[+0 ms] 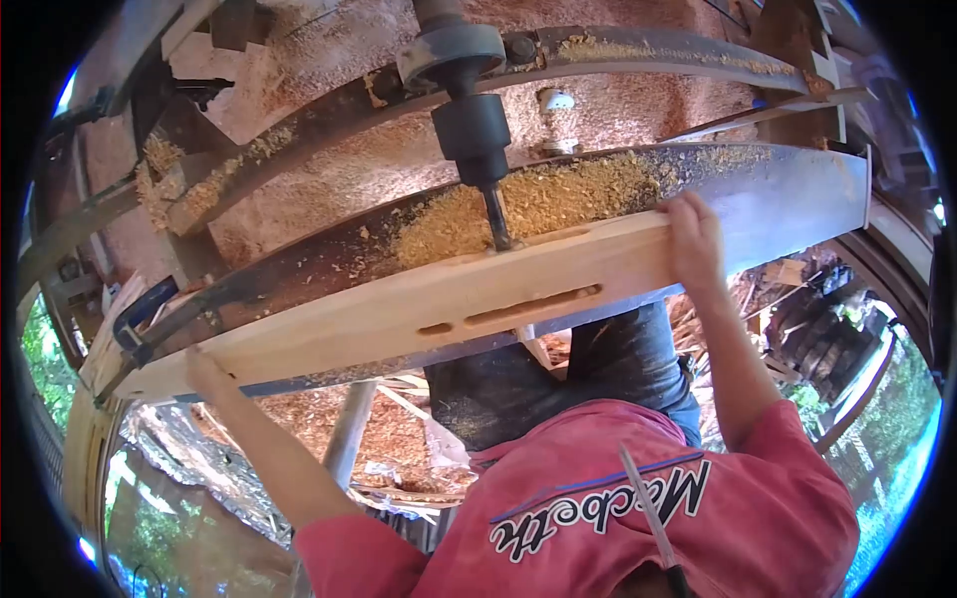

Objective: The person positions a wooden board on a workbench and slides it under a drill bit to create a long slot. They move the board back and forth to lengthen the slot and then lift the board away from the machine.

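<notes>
Bracing a long pale wooden rail (399, 309) against the steel bench (788, 194) of a boring machine, right under the drill bit (496, 221), tip meeting the rail's upper edge. Gripping the rail's left end with the left hand (204, 371), fingers seemingly curled underneath, though the fisheye rim blurs that. Clamping the right hand (693, 239) over the top near the right end, fingers hooked behind. Showing two cut slots (533, 304) in the near face, with shavings (558, 194) heaped behind the bit. Probably stiff, solid, fairly weighty, and planed smooth, so apt to slide on dust. Best held wide, near both ends, well clear of the bit and off the weakened slotted middle.
</notes>
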A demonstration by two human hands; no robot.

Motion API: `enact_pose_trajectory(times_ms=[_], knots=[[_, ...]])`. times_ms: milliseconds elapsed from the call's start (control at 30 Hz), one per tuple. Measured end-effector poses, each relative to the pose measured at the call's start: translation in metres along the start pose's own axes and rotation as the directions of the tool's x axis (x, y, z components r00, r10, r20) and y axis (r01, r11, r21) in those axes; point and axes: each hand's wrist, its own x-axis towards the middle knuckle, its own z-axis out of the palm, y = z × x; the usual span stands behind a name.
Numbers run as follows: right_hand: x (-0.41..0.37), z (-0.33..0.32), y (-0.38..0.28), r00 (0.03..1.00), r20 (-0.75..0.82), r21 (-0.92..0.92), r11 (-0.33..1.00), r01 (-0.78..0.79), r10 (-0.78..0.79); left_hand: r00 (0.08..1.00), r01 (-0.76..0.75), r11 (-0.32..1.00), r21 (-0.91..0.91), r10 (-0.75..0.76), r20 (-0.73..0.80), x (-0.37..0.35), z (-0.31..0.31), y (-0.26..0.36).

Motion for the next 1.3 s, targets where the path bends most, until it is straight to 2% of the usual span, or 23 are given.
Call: enact_pose_trajectory(times_ms=[67,200,233,267,300,333,500,667,800,833,867,933,1067,1200,1267,1300], knots=[[-0.01,0.026,-0.011,0.999,0.008,0.021,0.999,0.034,-0.034,0.996,0.089,0.986,-0.144,-0.088,0.013,-0.017,-0.007,0.032],[-0.024,0.045,-0.026,0.999,-0.009,0.03,0.999,-0.032,0.032,1.0,0.005,0.989,-0.15,-0.001,0.031,0.044,-0.007,0.024],[-0.023,0.042,-0.026,1.0,0.01,0.045,0.999,0.015,-0.016,0.999,-0.017,0.988,-0.156,0.021,0.027,0.05,-0.005,0.02],[-0.023,0.039,-0.026,0.998,0.031,0.057,0.997,0.058,-0.059,0.999,-0.036,0.987,-0.156,0.04,0.022,0.046,-0.002,0.02],[-0.02,0.028,-0.028,0.999,0.041,0.059,0.998,-0.034,0.031,0.998,-0.055,0.986,-0.159,0.057,0.009,0.033,0.001,0.019],[-0.016,0.02,-0.019,0.998,0.039,0.064,0.997,-0.041,0.039,0.998,-0.055,0.986,-0.158,0.056,-0.002,0.017,0.004,0.019],[0.006,-0.015,0.014,1.0,-0.003,0.07,0.998,0.008,-0.008,0.999,-0.022,0.991,-0.129,0.017,-0.04,-0.024,0.008,0.011],[-0.006,0.011,-0.008,0.999,-0.027,-0.053,0.998,0.033,-0.034,0.999,0.032,0.993,-0.109,-0.035,-0.021,0.018,0.002,0.006],[-0.023,0.047,-0.024,0.999,-0.028,-0.027,0.999,0.023,-0.024,0.997,0.055,0.986,-0.157,-0.063,-0.048,0.083,-0.01,0.002],[-0.028,0.054,-0.027,1.0,-0.011,-0.008,1.0,0.02,-0.02,0.999,0.044,0.972,-0.229,-0.042,0.014,0.123,-0.013,-0.014],[-0.032,0.059,-0.032,1.0,-0.019,-0.009,1.0,0.018,-0.018,0.999,0.022,0.975,-0.223,-0.013,0.038,0.139,-0.018,-0.015],[-0.035,0.064,-0.043,1.0,0.01,0.006,1.0,0.005,-0.005,0.997,-0.02,0.982,-0.189,0.033,0.068,0.144,-0.02,-0.013],[-0.035,0.062,-0.044,0.999,0.037,0.052,0.999,-0.017,0.015,0.985,-0.134,0.987,-0.094,0.143,0.099,0.134,-0.022,-0.011],[-0.027,0.052,-0.032,0.998,0.053,0.087,0.996,0.027,-0.032,0.975,-0.178,0.984,-0.025,0.179,0.129,0.075,-0.02,0.006],[-0.019,0.032,-0.023,1.0,0.007,0.083,0.997,-0.002,0.002,0.982,-0.084,0.98,-0.179,0.112,0.153,0.083,-0.007,-0.009],[-0.013,0.022,-0.015,1.0,0.013,0.09,0.996,0.001,-0.002,0.983,-0.088,0.98,-0.18,0.115,0.143,0.07,-0.004,-0.005]])
